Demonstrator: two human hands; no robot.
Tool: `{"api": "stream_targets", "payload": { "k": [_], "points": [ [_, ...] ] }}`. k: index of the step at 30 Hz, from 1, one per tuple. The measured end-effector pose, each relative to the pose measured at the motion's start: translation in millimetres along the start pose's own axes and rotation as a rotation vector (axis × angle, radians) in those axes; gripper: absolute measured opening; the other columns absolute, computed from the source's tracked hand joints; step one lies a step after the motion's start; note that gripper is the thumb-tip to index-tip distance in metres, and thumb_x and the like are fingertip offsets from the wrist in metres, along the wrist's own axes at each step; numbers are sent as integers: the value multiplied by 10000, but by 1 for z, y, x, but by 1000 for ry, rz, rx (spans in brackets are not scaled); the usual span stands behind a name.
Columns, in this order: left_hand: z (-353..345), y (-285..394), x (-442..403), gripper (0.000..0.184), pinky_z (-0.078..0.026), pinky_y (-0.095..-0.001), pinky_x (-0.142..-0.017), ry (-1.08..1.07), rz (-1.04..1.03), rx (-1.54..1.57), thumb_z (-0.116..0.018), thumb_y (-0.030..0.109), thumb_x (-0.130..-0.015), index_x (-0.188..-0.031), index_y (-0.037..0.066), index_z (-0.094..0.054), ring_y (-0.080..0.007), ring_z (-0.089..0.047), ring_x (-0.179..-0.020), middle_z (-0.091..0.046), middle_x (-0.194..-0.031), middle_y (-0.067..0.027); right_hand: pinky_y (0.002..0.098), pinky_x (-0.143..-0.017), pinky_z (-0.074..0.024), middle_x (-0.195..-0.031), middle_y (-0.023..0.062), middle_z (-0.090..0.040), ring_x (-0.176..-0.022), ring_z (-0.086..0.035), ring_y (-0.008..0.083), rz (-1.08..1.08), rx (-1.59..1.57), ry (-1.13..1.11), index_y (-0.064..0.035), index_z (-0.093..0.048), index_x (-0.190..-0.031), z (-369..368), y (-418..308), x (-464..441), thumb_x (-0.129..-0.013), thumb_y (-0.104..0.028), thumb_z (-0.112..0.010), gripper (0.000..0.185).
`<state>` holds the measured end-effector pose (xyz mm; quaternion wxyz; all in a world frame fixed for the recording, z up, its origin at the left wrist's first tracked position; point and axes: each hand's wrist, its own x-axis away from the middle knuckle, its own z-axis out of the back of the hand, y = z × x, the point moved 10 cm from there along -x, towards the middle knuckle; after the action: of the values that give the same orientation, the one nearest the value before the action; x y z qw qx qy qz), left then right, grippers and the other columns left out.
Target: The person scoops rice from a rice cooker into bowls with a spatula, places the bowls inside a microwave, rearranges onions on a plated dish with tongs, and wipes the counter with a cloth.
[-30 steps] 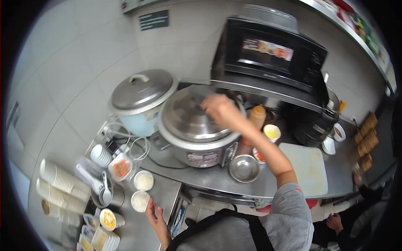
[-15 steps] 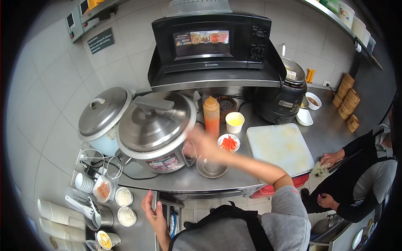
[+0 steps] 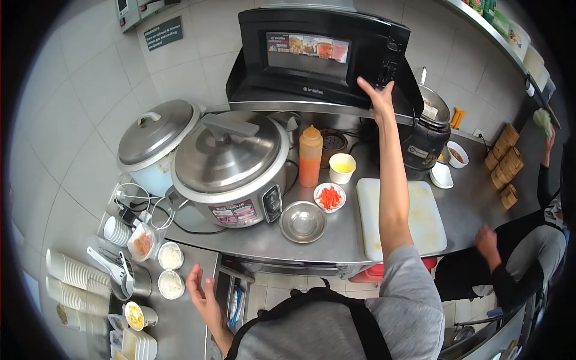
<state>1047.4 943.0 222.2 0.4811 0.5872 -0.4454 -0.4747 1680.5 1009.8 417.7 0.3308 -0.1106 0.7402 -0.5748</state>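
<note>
My right hand (image 3: 379,102) reaches up to the lower right of the black microwave (image 3: 312,60), at the edge between its door and control panel. Its thumb and fingers are apart, and it holds nothing. Whether the fingertips press on the panel, I cannot tell. The microwave door looks closed. Lower left, my left hand (image 3: 207,300) hovers by the counter edge with its fingers apart and nothing in it. Nearest to it is a white cup of rice (image 3: 171,284), with a second rice cup (image 3: 171,256) just behind.
A rice cooker (image 3: 228,162), an empty metal bowl (image 3: 303,222), an orange sauce bottle (image 3: 311,157), a cup of red strips (image 3: 329,198) and a white cutting board (image 3: 429,219) stand on the counter. At right, a co-worker (image 3: 510,258) raises a cloth (image 3: 543,122) toward the shelf.
My right hand has moved from beside the rice cooker up to the microwave. My left hand stays low and open. The co-worker's cloth has gone from counter height up to the shelf.
</note>
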Motion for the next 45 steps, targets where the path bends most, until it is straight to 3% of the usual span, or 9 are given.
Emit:
{"api": "stream_targets", "payload": {
  "k": [2,8,14,17,20,24,27,35,45],
  "points": [
    [6,6,-8,416,-398,-346,-912,-29,-48,-43,-540,75,-847,-1248,44,-434,-217,-392,-1195,-402,-1312,-67,320,-984,-324,-1182,229,-520,-1092,-518,233,148,-14,-94,19,1,-1404,-13,-13,36,-709,-172,-757,1046],
    [89,43,-38,681,-246,-451,-1017,289,-377,-880,-655,206,-782,-1355,65,-316,-348,-267,-1268,-231,-1399,-198,351,-836,-437,-1047,230,-555,-960,-559,284,509,144,-113,58,-42,-1391,-104,-71,214,-692,-225,-755,1037],
    [196,-3,-58,941,-177,-477,-1050,396,-269,-1057,-731,349,-712,-1396,14,-177,-415,-196,-1294,-192,-1393,-289,428,-902,-308,-1029,160,-457,-947,-465,279,718,310,34,11,13,-1412,-203,-95,283,-596,-336,-791,1197],
    [224,-21,-53,990,-203,-462,-1047,391,-270,-1035,-772,323,-664,-1374,-38,-183,-417,-234,-1276,-230,-1373,-298,460,-968,-265,-1283,270,-326,-1085,-407,360,697,364,79,32,-11,-1403,-224,-98,296,-622,-312,-775,1145],
    [238,-33,-51,1122,-246,-442,-1037,317,-135,-905,-819,349,-577,-1382,-35,-139,-418,-263,-1259,-248,-1361,-298,433,-997,-257,-1358,231,-163,-1233,-229,354,928,491,292,64,-71,-1381,-234,-108,351,-687,-203,-772,1022],
    [234,-72,-69,1249,-269,-430,-1032,85,-79,-828,-864,329,-480,-1390,-29,-86,-415,-276,-1254,-253,-1357,-289,464,-955,-330,-1222,150,-425,-1108,-427,349,1157,195,-846,-110,-441,-1235,-376,-47,485,-645,-289,-737,684],
    [224,-97,-87,1308,-290,-436,-1022,-21,-74,-845,-884,291,-432,-1397,-4,-52,-417,-287,-1246,-262,-1351,-281,442,-1028,-293,-1383,208,-255,-1270,-281,395,773,285,-1509,-124,-247,-1368,-472,87,555,-506,-243,-831,1048],
    [194,-105,-115,1331,-350,-489,-966,-86,31,-1029,-894,250,-401,-1405,77,-36,-417,-316,-1220,-296,-1324,-261,461,-1029,-267,-1349,196,-328,-1246,-305,387,768,370,-1887,-90,-234,-1360,-547,169,610,-426,-252,-859,1135],
    [185,-127,-128,1302,-355,-473,-944,-79,1,-1191,-875,167,-406,-1405,103,-42,-404,-374,-1122,-402,-1188,-235,496,-982,-308,-1274,242,-353,-1198,-320,424,628,617,-1703,-156,-159,-1384,-527,207,584,-404,-292,-833,1197]
  ]
}}
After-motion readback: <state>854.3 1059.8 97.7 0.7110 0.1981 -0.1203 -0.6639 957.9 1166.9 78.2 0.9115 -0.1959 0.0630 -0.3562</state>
